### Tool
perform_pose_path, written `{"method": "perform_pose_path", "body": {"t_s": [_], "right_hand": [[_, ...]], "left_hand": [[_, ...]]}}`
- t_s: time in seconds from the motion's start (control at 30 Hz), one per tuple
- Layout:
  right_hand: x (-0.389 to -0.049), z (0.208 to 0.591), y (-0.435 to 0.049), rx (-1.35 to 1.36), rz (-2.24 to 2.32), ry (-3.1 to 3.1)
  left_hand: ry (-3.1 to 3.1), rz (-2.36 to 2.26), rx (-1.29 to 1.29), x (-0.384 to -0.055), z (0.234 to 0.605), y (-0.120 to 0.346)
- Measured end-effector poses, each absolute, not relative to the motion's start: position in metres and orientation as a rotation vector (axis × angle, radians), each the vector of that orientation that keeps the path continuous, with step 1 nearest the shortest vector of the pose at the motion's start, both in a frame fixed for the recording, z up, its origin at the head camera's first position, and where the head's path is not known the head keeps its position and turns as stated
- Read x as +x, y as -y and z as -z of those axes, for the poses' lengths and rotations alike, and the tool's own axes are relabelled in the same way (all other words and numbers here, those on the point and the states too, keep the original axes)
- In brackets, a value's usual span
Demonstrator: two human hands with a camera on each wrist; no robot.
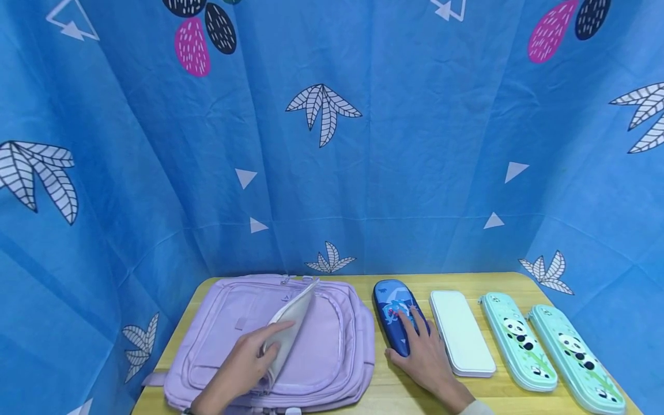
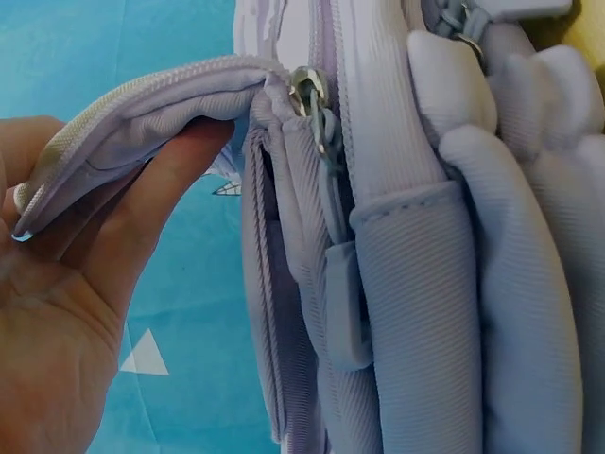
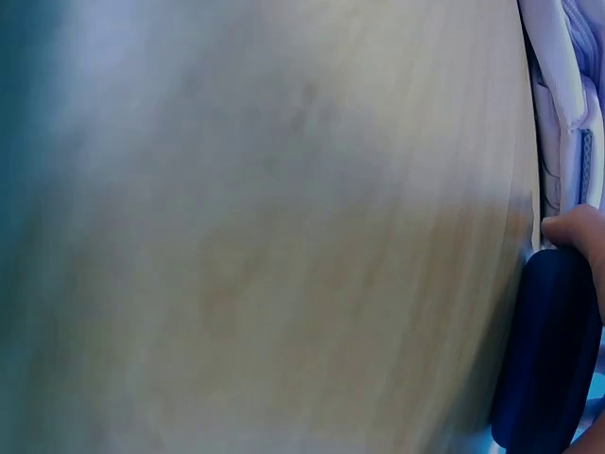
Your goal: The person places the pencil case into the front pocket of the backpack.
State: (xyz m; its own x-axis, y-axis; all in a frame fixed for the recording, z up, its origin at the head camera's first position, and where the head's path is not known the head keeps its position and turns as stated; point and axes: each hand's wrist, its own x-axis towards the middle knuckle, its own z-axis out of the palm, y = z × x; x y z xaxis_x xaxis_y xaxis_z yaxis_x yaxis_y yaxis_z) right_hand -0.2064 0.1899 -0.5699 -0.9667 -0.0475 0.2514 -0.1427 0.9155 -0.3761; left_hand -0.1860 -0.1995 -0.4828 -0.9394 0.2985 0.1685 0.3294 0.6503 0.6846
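A lilac backpack [image 1: 316, 346] lies on the left part of the table, its front pocket partly unzipped. My left hand [image 1: 249, 357] holds the pocket's flap [image 1: 298, 314] raised, thumb on one side and fingers on the other. The left wrist view shows this flap [image 2: 142, 118] bent over the hand [image 2: 85, 246], near the zipper pull [image 2: 348, 312]. My right hand [image 1: 425, 351] spreads over the near end of a dark blue pencil case [image 1: 391, 308] with a light-blue cartoon picture. Fingertips rest on its top, and the thumb lies by the left side of the case [image 3: 548, 350].
Right of the blue case lie a white case [image 1: 461, 331] and two mint-green panda pencil cases, one nearer [image 1: 519, 340] and one at the far right [image 1: 576, 357]. The wooden table [image 1: 430, 282] backs onto a blue patterned curtain [image 1: 415, 173], which also hangs at both sides.
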Motion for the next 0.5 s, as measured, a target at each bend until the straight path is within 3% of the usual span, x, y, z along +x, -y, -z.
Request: {"method": "perform_pose_path", "body": {"t_s": [0.3, 0.5], "right_hand": [[-0.207, 0.568, -0.188, 0.134, -0.621, 2.845], [-0.207, 0.568, -0.189, 0.122, -0.635, 2.835]], "left_hand": [[2.748, 1.414, -0.336, -0.179, 0.473, 0.211], [2.672, 1.346, -0.362, -0.175, 0.474, 0.213]]}}
